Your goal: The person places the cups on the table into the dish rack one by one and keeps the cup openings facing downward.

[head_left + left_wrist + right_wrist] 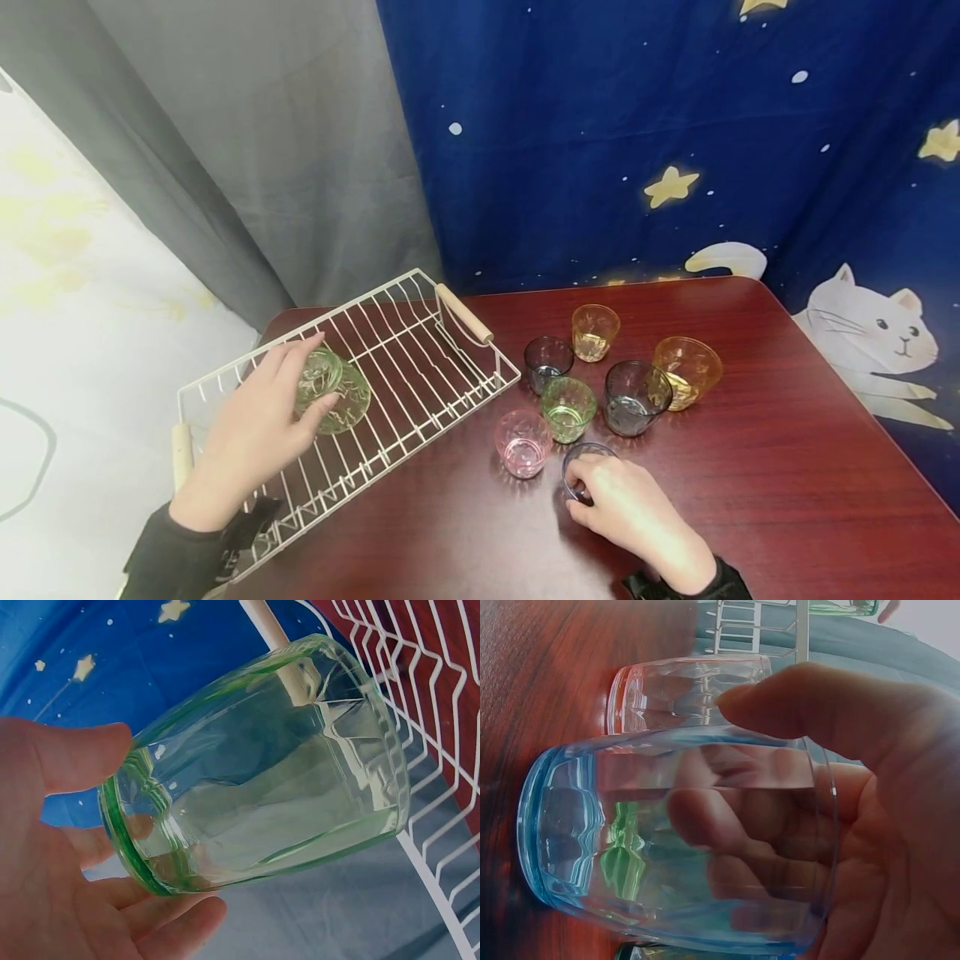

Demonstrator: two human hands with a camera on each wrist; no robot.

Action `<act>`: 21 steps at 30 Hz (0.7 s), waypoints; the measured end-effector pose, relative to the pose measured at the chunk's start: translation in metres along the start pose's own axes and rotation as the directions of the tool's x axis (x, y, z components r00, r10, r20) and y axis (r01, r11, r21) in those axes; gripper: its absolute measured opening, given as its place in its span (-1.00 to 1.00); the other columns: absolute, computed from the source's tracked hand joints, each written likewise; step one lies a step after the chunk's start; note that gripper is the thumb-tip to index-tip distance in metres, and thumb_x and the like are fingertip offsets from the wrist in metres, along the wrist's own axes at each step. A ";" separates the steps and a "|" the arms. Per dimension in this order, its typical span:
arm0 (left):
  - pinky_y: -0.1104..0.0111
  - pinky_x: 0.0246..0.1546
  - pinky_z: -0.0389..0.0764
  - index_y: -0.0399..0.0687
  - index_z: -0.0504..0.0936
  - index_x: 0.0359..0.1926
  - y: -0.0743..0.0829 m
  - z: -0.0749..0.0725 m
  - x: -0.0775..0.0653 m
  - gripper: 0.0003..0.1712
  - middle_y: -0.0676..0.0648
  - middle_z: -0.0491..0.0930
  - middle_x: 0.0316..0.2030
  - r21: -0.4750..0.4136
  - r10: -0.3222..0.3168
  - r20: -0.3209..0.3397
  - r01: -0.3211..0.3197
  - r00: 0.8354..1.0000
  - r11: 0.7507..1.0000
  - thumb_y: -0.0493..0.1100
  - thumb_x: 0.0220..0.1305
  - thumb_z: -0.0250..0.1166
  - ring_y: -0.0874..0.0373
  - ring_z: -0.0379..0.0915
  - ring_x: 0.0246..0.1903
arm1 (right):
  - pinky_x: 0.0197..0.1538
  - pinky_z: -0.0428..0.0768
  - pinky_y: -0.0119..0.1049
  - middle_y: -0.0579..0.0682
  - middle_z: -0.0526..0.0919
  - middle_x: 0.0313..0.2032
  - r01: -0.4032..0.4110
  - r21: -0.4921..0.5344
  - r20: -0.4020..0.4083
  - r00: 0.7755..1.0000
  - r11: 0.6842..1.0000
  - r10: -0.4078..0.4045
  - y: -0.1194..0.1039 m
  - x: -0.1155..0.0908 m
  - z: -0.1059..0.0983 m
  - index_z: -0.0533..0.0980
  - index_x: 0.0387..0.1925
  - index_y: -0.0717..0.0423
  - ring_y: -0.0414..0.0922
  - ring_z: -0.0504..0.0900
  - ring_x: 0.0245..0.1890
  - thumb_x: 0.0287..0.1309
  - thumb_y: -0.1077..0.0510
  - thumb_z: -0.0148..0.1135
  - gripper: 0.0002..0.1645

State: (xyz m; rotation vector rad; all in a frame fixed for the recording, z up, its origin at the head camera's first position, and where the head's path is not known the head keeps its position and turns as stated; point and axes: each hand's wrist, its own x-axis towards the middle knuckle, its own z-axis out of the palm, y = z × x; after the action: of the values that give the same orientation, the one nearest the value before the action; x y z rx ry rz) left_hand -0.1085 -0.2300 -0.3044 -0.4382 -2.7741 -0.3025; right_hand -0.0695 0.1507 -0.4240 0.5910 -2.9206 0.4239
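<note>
In the head view my left hand (258, 417) is over the white wire rack (393, 336). It holds a pale green glass (285, 772) turned base up, thumb and fingers around the thick green base. The glass's wide mouth faces the rack's wires. My right hand (633, 500) grips a blue-tinted glass (562, 817) standing upright on the table. My right thumb lies along its outer side near the rim, and the other fingertips show through the clear wall. Just left of that glass stands a pink glass (523, 458).
Beyond the right hand stand a green glass (567, 417), a small dark glass (548, 367), a larger grey glass (636, 404), a small yellow glass (595, 333) and a larger yellow one (686, 375). The rack has wooden handles (465, 312). Curtains (525, 167) hang behind the table.
</note>
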 end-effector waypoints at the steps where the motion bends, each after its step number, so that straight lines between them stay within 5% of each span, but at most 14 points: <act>1: -0.18 -0.09 0.56 -0.12 0.17 0.45 -0.002 -0.001 0.000 -0.13 -0.31 0.39 0.23 -0.007 -0.006 0.005 0.006 1.000 1.000 -0.06 0.18 0.34 -0.29 0.46 0.07 | -0.52 0.36 -0.41 -0.36 0.43 -0.58 0.005 0.002 -0.004 1.000 1.000 -0.005 0.000 0.000 0.000 0.45 -0.59 -0.20 -0.38 0.38 -0.57 -0.26 0.05 0.43 -0.75; 16: -0.32 0.14 0.32 -0.45 0.18 0.34 -0.058 -0.003 0.006 -0.15 -0.52 0.32 0.22 -0.126 -0.087 0.146 0.106 0.985 0.986 -0.20 0.12 0.36 -0.46 0.29 0.16 | -0.57 0.23 -0.44 -0.39 0.29 -0.67 0.049 0.009 -0.019 0.999 0.999 -0.049 -0.001 -0.001 -0.002 0.35 -0.65 -0.21 -0.39 0.27 -0.61 -0.27 0.08 0.41 -0.67; 21: -0.36 0.19 0.23 -0.43 0.16 0.36 -0.077 -0.003 0.007 -0.12 -0.54 0.27 0.26 -0.146 -0.131 0.217 0.165 0.967 0.975 -0.17 0.13 0.38 -0.51 0.21 0.21 | -0.58 0.22 -0.46 -0.42 0.29 -0.68 0.035 0.015 -0.007 0.999 0.999 -0.035 0.000 0.000 -0.001 0.33 -0.66 -0.22 -0.41 0.26 -0.62 -0.28 0.09 0.40 -0.66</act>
State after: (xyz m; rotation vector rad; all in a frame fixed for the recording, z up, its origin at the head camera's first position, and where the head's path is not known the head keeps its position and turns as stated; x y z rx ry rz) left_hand -0.1398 -0.3005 -0.3113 -0.3151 -3.0053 -0.5530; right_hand -0.0690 0.1511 -0.4227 0.6399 -2.8985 0.4437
